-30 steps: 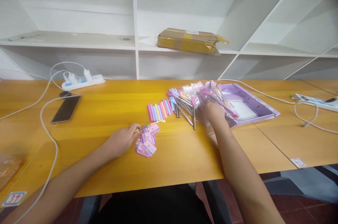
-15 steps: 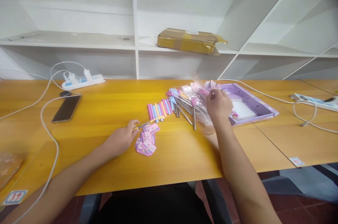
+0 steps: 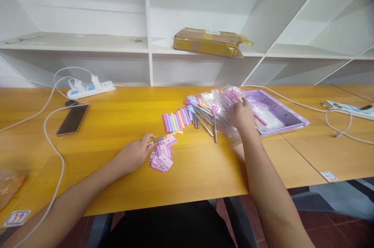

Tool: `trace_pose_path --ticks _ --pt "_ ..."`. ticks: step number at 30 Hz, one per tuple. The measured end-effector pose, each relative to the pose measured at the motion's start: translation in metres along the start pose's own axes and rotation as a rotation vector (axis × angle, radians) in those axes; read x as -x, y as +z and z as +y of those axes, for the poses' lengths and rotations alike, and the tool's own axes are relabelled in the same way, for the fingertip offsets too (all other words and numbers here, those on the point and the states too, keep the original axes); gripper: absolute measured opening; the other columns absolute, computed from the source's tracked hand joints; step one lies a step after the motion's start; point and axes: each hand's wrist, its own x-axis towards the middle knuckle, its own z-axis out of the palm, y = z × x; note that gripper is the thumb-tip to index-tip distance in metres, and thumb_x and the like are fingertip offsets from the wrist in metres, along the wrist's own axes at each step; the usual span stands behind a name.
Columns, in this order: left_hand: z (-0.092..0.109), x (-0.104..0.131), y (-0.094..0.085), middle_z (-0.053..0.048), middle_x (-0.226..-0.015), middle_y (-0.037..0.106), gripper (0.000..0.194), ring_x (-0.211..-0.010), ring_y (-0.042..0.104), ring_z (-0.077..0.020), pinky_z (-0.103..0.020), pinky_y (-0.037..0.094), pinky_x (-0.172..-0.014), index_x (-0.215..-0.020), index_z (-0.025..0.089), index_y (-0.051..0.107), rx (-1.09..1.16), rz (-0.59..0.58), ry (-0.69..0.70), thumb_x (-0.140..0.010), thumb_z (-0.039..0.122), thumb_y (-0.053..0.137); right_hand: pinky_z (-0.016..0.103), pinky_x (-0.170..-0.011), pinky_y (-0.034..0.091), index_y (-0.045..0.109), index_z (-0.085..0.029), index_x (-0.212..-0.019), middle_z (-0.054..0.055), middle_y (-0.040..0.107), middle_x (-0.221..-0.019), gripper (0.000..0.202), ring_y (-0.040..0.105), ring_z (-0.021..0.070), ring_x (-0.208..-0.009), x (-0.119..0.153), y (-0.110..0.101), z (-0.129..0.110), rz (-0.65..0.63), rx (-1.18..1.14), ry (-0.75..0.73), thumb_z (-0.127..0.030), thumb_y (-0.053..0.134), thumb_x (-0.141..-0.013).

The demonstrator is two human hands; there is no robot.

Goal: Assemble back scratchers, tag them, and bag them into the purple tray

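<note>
My left hand (image 3: 136, 153) is closed on a thin metal stick with a yellow hand-shaped end (image 3: 163, 137), held above a loose pile of pink and purple cards (image 3: 163, 158). Behind it lies a row of pink, blue and yellow tubes (image 3: 175, 120). To the right, several metal sticks with small hand-shaped ends (image 3: 215, 123) lie crossed. My right hand (image 3: 243, 115) is over clear plastic bags (image 3: 226, 109) at the left side of a purple box (image 3: 292, 127); its fingers are partly hidden, and what they grip is unclear.
A phone (image 3: 72, 120) and a white power strip (image 3: 92, 90) with cables are on the left. Another power strip (image 3: 347, 110) lies far right. A taped cardboard parcel (image 3: 209, 42) rests on the shelf behind.
My right hand has shifted slightly right, and the clear plastic beside it has changed shape. My left hand still holds the yellow-ended stick, which now sits slightly lower.
</note>
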Motion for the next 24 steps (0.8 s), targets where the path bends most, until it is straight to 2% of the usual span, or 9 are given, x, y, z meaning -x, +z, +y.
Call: trace_pose_path --ticks 5,10,13,16,19,21,24 --pt "0.001 0.0 -0.001 -0.014 -0.114 0.076 0.045 -0.096 0.074 -0.0345 -0.04 0.05 -0.077 -0.136 0.021 0.05 0.009 -0.003 -0.003 -0.107 0.049 0.029 0.049 -0.111 0.042 0.072 -0.005 -0.109 0.029 0.061 -0.137 0.042 0.054 0.0353 -0.13 -0.004 0.002 0.014 0.009 0.013 0.108 -0.024 0.038 -0.095" --pt "0.003 0.001 -0.003 -0.014 -0.113 0.076 0.045 -0.096 0.075 -0.0347 -0.041 0.05 -0.078 -0.137 0.022 0.048 0.01 -0.004 -0.024 -0.107 0.049 0.029 0.052 -0.097 0.048 0.072 -0.003 -0.101 0.03 0.067 -0.11 0.038 0.063 0.0364 -0.108 -0.001 -0.005 0.024 0.011 0.026 0.232 -0.021 0.039 -0.092" --pt "0.003 0.002 -0.003 -0.014 -0.113 0.076 0.045 -0.098 0.074 -0.0343 -0.041 0.05 -0.079 -0.137 0.022 0.048 0.032 0.0 -0.023 -0.107 0.05 0.03 0.055 -0.101 0.045 0.071 -0.005 -0.1 0.03 0.065 -0.118 0.035 0.059 0.0369 -0.114 -0.002 -0.015 0.015 0.117 0.003 0.229 -0.022 0.041 -0.092" --pt "0.002 0.003 0.0 -0.012 -0.114 0.075 0.042 -0.096 0.074 -0.0319 -0.04 0.05 -0.079 -0.137 0.023 0.046 0.076 0.023 -0.021 -0.108 0.048 0.03 0.051 -0.103 0.045 0.071 -0.011 -0.099 0.023 0.064 -0.119 0.03 0.058 0.032 -0.114 -0.004 -0.031 -0.013 0.284 -0.088 0.138 -0.028 0.047 -0.095" --pt "0.0 0.002 0.003 -0.01 -0.107 0.072 0.04 -0.087 0.071 -0.0274 -0.04 0.051 -0.08 -0.141 0.021 0.039 0.133 0.081 0.001 -0.109 0.043 0.03 0.039 -0.086 0.05 0.071 -0.017 -0.097 0.011 0.067 -0.098 0.026 0.06 0.0224 -0.089 0.002 -0.047 -0.06 0.318 -0.278 0.055 -0.034 0.051 -0.098" --pt "0.0 0.002 0.002 -0.008 -0.104 0.069 0.036 -0.087 0.068 -0.0252 -0.039 0.05 -0.082 -0.136 0.021 0.043 0.164 0.126 0.052 -0.109 0.039 0.029 0.033 -0.076 0.049 0.07 -0.019 -0.095 0.006 0.066 -0.087 0.025 0.058 0.0183 -0.076 0.013 -0.058 -0.097 0.259 -0.466 0.018 -0.038 0.054 -0.098" --pt "0.003 0.001 -0.002 -0.007 -0.109 0.063 0.032 -0.1 0.064 -0.023 -0.038 0.048 -0.091 -0.119 0.023 0.058 0.219 0.137 0.192 -0.109 0.035 0.029 0.03 -0.064 0.047 0.068 -0.021 -0.098 0.002 0.063 -0.079 0.024 0.054 0.0158 -0.067 0.039 -0.069 -0.148 0.048 -0.834 -0.009 -0.043 0.059 -0.099"
